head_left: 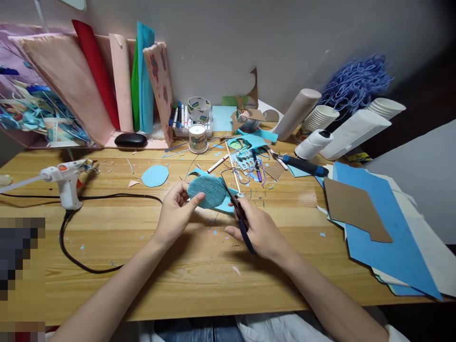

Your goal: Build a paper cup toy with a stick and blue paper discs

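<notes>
Well left of left hand (174,209), has glue gun (69,186) upright, likely to lift its nozzle clear. With that hand, pinches disc (206,189) over blue sheet (226,205), presumably freeing its right edge. With right hand (259,229), grips scissors (245,233), blades beside that edge. Farther right, has cardboard (356,209) atop papers (388,259), perhaps for room.

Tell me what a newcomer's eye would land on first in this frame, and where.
Probably the round, ribbed teal piece near the centre, held in the left hand, with dark-handled metal scissors in the right hand beside it. Next, likely the tangled heap of blue-purple yarn at the back right and the long, slanting red roll at the back left.
</notes>
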Motion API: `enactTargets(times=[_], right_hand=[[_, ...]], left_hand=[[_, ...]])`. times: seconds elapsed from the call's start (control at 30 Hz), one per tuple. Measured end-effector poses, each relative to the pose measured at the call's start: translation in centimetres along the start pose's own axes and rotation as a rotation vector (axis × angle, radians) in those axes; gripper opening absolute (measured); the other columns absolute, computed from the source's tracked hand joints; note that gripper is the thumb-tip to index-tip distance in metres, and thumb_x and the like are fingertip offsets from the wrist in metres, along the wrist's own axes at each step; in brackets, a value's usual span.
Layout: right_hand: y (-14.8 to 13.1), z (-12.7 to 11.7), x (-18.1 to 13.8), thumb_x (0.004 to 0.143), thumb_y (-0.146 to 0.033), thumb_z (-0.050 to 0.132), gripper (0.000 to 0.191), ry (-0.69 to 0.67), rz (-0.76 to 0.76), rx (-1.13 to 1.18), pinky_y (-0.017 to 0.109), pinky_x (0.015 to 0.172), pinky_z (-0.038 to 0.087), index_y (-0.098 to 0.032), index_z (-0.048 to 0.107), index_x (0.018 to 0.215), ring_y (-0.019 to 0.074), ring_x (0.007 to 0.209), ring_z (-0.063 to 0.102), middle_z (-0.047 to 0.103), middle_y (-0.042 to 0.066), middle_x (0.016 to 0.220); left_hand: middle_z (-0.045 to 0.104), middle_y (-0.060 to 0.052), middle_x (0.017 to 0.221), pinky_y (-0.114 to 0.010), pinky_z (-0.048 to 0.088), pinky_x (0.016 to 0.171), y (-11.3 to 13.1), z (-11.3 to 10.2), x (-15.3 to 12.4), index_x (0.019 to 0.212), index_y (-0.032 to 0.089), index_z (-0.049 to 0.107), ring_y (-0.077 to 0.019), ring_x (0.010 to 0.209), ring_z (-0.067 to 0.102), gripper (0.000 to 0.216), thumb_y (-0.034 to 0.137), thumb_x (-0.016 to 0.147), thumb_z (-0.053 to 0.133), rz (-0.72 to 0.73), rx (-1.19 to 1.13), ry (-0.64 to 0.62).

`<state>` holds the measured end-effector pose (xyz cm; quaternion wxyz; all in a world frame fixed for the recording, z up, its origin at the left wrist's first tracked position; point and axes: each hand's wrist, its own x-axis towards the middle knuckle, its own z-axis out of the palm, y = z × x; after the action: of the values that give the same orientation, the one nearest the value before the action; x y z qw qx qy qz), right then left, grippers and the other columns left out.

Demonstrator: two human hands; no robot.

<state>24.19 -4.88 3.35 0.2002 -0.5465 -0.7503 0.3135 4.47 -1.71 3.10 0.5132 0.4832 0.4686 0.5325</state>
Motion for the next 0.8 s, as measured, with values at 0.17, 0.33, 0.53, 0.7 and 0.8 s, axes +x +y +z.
enactTargets(times=[0.17,0.33,0.53,0.7,0.8], right_hand=[[0.3,-0.1,0.5,0.074,-0.054,0.057,0.039,0.122,-0.032,-0.26,0.026,0.055,0.034,-0.02,0.045,0.087,0.0191,0.066,0.054,0.058,0.002,0.075],[0.5,-0.2,0.7,0.072,-0.058,0.057,0.042,0.158,-0.059,-0.299,0.027,0.055,0.037,-0.02,0.044,0.085,0.0208,0.067,0.054,0.057,0.003,0.074],[0.5,-0.4,0.6,0.068,-0.063,0.06,0.053,0.197,-0.129,-0.265,0.031,0.063,0.042,-0.018,0.048,0.094,0.0242,0.078,0.055,0.059,0.009,0.086],[0.8,-0.8,0.6,0.068,-0.061,0.062,0.058,0.26,-0.185,-0.259,0.033,0.07,0.042,-0.016,0.051,0.103,0.0248,0.081,0.054,0.058,0.01,0.088],[1.1,-1.1,0.7,0.069,-0.058,0.062,0.055,0.296,-0.21,-0.27,0.034,0.072,0.042,-0.016,0.053,0.104,0.025,0.083,0.053,0.059,0.009,0.089]], left_hand=[[0.05,0.004,0.063,-0.018,0.038,0.057,-0.1,-0.2,0.2,0.064,0.017,0.047,-0.0079,0.06,0.046,0.03,0.031,0.066,0.074,0.008,-0.018,-0.009],[0.051,0.004,0.063,-0.018,0.039,0.059,-0.5,-0.4,0.4,0.065,0.016,0.048,-0.0074,0.061,0.047,0.029,0.029,0.066,0.074,-0.003,-0.039,-0.004],[0.05,0.005,0.061,-0.017,0.039,0.058,-0.3,-0.3,0.4,0.061,0.016,0.047,-0.0072,0.06,0.046,0.029,0.024,0.063,0.075,0.043,-0.076,-0.006],[0.047,0.005,0.057,-0.018,0.039,0.054,0.0,0.0,0.1,0.057,0.017,0.048,-0.0075,0.056,0.044,0.029,0.023,0.061,0.076,0.058,-0.053,-0.055],[0.048,0.004,0.058,-0.018,0.039,0.054,0.1,-0.1,0.2,0.056,0.017,0.048,-0.0078,0.056,0.044,0.03,0.024,0.06,0.077,0.054,-0.047,-0.048]])
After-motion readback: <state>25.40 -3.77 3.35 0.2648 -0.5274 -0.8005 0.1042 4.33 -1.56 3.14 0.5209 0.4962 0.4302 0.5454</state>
